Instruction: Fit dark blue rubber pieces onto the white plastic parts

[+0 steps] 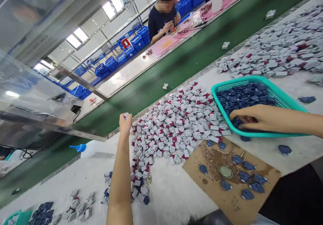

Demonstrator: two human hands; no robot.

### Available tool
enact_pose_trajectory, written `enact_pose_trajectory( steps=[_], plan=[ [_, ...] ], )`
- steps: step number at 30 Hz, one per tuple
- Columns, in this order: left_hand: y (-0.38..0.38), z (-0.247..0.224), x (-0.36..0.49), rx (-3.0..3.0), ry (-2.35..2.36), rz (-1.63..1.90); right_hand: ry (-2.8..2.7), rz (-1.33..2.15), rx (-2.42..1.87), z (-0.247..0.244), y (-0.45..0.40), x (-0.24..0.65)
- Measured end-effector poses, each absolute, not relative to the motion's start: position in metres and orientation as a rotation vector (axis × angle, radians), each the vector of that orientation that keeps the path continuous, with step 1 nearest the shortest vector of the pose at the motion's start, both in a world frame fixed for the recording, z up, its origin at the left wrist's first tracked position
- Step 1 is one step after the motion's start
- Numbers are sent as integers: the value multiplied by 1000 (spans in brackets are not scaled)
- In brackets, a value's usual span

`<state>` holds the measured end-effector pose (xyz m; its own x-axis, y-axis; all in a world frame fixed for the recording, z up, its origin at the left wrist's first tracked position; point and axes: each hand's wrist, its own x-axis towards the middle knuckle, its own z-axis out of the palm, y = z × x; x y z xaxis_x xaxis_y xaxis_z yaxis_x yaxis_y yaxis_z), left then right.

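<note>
My left hand (125,122) is raised at the far edge of a heap of small light-grey plastic parts with dark-red bits (174,124). Its fingers are closed around a small grey-white part (126,115), mostly hidden by them. My right hand (254,117) reaches inside a teal plastic basket (285,99) filled with small dark-blue pieces (247,95). The right fingers curl down onto a dark-blue piece (237,121) by the near left rim, and their tips are partly hidden. Below the basket, a brown cardboard sheet (202,181) carries several blue pieces around a wet, round spot.
A white bottle with a blue nozzle (97,149) lies left of my left arm. Beyond the heap runs a green conveyor belt (141,92) carrying a few grey parts. A co-worker (164,16) sits across it. More grey parts (282,55) are piled at right.
</note>
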<state>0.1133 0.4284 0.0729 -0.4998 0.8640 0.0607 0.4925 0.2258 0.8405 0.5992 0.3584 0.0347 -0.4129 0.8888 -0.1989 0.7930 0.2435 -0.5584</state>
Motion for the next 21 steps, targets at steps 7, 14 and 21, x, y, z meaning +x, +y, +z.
enact_pose_trajectory(
  steps=[7, 14, 21],
  plan=[
    [320, 110, 187, 925, 1513, 1231, -2286, 878, -1659, 56, 354, 598],
    [229, 92, 268, 625, 1242, 1172, -1780, 1220, -1510, 95, 288, 584],
    [199, 68, 296, 414, 1190, 1183, -1035, 1948, -1128, 91, 224, 542]
  ],
)
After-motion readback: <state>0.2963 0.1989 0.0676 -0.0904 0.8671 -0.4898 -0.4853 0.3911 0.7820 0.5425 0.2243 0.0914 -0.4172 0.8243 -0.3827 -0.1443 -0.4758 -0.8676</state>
